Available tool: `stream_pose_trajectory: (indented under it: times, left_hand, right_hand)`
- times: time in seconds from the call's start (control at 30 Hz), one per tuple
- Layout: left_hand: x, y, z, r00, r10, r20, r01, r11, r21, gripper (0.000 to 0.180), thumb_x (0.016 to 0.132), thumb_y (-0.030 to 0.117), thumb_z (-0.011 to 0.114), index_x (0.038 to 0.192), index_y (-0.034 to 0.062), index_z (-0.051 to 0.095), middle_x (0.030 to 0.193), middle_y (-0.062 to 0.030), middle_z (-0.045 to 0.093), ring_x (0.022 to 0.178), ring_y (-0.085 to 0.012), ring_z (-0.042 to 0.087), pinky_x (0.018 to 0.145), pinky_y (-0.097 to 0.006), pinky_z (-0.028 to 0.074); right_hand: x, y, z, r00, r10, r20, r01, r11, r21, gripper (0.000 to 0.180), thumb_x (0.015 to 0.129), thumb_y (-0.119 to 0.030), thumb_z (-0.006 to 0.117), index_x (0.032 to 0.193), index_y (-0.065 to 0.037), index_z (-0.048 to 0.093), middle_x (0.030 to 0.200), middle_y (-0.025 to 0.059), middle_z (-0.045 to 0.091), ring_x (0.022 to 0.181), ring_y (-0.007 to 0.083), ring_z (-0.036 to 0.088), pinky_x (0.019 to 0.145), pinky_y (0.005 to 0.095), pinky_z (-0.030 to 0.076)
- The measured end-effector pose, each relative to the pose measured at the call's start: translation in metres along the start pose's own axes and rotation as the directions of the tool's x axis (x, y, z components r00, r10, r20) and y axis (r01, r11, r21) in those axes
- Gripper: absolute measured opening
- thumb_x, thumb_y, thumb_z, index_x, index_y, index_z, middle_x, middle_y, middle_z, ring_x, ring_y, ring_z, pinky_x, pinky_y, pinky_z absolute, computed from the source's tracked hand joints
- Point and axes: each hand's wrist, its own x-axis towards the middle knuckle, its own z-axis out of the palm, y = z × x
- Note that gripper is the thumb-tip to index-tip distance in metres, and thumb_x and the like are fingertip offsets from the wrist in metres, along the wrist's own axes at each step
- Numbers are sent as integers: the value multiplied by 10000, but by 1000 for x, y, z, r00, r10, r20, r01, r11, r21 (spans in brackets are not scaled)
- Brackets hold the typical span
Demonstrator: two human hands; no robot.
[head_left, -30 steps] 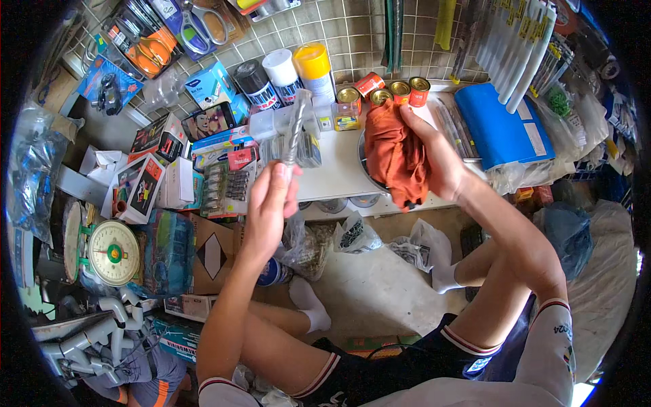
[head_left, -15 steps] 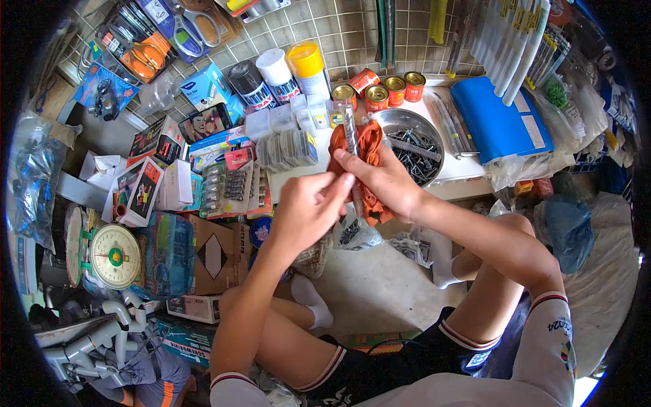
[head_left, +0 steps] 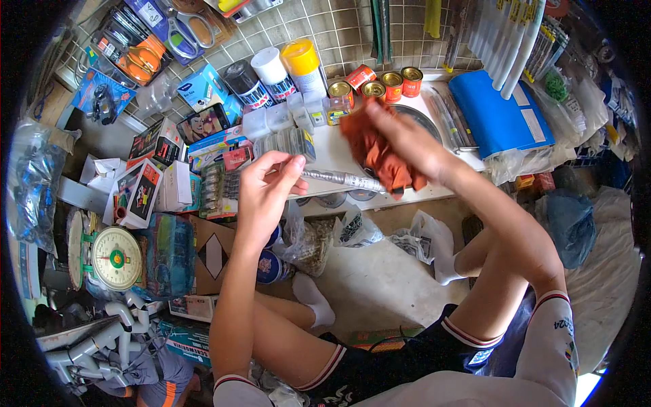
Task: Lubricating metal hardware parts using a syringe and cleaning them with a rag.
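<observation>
The left hand point(head_left: 268, 186) pinches one end of a thin metal rod point(head_left: 339, 179) between thumb and fingers, and the rod lies almost level in the air, above the front edge of the white bench point(head_left: 332, 152). The right hand point(head_left: 407, 139) is closed around an orange cloth point(head_left: 376, 152), and the cloth touches the other end of the rod. Part of the cloth hangs down below the rod.

Behind the cloth a round metal bowl point(head_left: 424, 121) stands on the bench. Beyond the bowl, near the tiled wall, 4 small red tins point(head_left: 383, 80) stand in a row. To the left of the tins there are 3 spray cans point(head_left: 274, 71), with a black, a white and a yellow cap. To the right of the bowl lies a blue folder point(head_left: 498, 115). Far to the left of the rod, low beside the bench, stands a kitchen scale point(head_left: 115, 258) with a round dial.
</observation>
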Motion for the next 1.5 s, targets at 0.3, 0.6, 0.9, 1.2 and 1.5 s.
stream_pose_trajectory:
  times: [0.3, 0.6, 0.9, 1.2, 1.5]
  left_hand:
    - [1, -2, 7, 973, -161, -163, 143, 983, -116, 237, 980, 207, 707, 1053, -18, 720, 909, -54, 708, 767, -119, 685, 699, -264, 567]
    - [-4, -3, 5, 999, 37, 29, -34, 997, -69, 181, 1000, 165, 673, 1083, 4, 671, 972, -51, 696, 790, -106, 654, 722, -267, 548]
    - [-9, 0, 4, 897, 298, 327, -420, 805, 419, 111, 964, 62, 667, 1032, -25, 662, 914, -120, 677, 835, -260, 680, 752, -355, 544]
    - [-16, -8, 9, 943, -39, 331, -161, 816, 555, 306, 1059, 233, 537, 956, -49, 599, 755, -182, 609, 690, -310, 598, 653, -407, 476]
    - [-17, -15, 8, 953, 68, 296, -193, 888, 418, 315, 1087, 257, 488, 1012, -22, 611, 733, -74, 515, 672, -172, 462, 655, -317, 417]
  right_hand:
    - [-30, 15, 43, 877, -392, 277, 445, 880, -165, 503, 1109, -462, 350, 1292, -55, 581, 1094, 141, 657, 1021, 235, 643, 947, 411, 491]
    - [-29, 5, 24, 803, 108, 586, -302, 922, 244, 524, 957, -434, 666, 1310, -58, 574, 1146, 36, 671, 985, 146, 652, 895, 352, 539]
    - [-27, 22, 32, 660, 357, 661, -558, 822, 113, 532, 988, -547, 612, 1222, -69, 628, 1118, 39, 721, 1011, 147, 699, 831, 340, 587]
    - [-43, 19, 32, 873, -332, 357, 480, 461, -746, 398, 981, -392, 639, 957, 5, 629, 782, 207, 701, 781, 430, 695, 726, 509, 551]
    - [-32, 5, 8, 932, -88, 351, 227, 898, -377, 563, 1038, -550, 502, 1082, -25, 702, 890, 120, 755, 790, 216, 711, 781, 362, 555]
